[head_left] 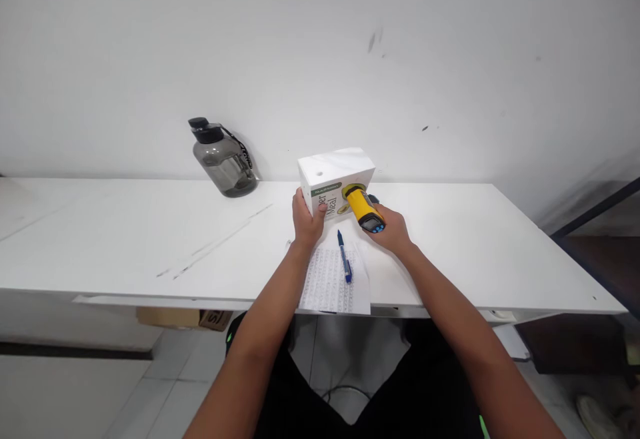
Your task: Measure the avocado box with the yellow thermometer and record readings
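Note:
A white carton [336, 164] with a green label strip and the word "Meal" is held at its left side by my left hand [307, 220], thumb on the printed front. My right hand [393, 229] is wrapped round the handle of a yellow and black handheld infrared thermometer [363, 207], which has a small screen and blue buttons facing me. Its front end points at the carton's printed face; I cannot tell whether they touch. Below the hands, a blue pen [345, 257] lies on a sheet of paper [327, 282] covered with rows of writing.
A large grey see-through water bottle [225, 162] with a black lid and strap stands on the white table [125, 239] at the left, near the wall. Under the table is a cardboard box [170, 317]. The table's front edge is close to my legs.

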`<state>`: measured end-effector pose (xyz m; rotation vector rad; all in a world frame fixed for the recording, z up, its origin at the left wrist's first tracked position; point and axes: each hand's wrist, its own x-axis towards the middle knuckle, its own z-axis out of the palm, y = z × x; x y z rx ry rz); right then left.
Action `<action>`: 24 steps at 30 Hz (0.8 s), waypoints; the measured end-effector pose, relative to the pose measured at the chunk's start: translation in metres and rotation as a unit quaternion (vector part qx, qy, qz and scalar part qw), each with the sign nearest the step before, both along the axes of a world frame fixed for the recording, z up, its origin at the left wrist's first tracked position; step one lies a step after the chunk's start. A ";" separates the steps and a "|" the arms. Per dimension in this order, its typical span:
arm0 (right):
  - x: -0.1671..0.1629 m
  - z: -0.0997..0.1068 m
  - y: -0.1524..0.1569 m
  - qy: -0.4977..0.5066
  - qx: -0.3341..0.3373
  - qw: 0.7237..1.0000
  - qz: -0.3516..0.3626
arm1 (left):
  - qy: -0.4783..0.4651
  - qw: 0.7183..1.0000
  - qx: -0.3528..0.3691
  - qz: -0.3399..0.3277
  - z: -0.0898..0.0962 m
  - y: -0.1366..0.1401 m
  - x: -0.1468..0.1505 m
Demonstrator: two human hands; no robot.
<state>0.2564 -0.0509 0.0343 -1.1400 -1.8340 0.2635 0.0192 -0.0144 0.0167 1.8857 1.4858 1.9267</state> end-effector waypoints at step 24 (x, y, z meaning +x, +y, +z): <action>-0.004 -0.013 0.023 0.330 -0.171 0.918 -0.141 | -0.105 0.982 -0.146 0.054 -0.011 0.012 0.006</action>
